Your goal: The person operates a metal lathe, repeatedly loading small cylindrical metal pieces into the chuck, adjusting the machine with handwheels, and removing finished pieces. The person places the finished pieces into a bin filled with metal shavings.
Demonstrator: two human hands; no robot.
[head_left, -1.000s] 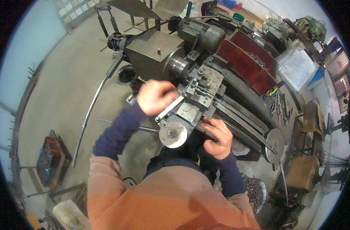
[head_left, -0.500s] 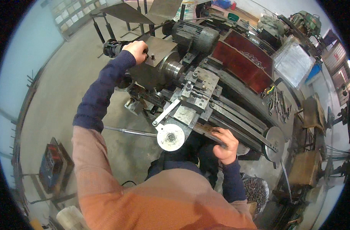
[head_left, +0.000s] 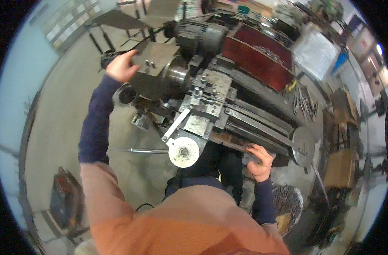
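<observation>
Left hand [head_left: 121, 68]: unclenched, nothing seen in it, beside two small pins [head_left: 153, 64] upright on the headstock cover [head_left: 163, 52], probably for easy reach. Right hand [head_left: 260, 165]: loosely curled near the lathe bed [head_left: 257, 137]; we cannot tell whether it grips.

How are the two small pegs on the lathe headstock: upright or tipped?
Upright: the pegs rise endwise from the headstock, near the left hand.
</observation>
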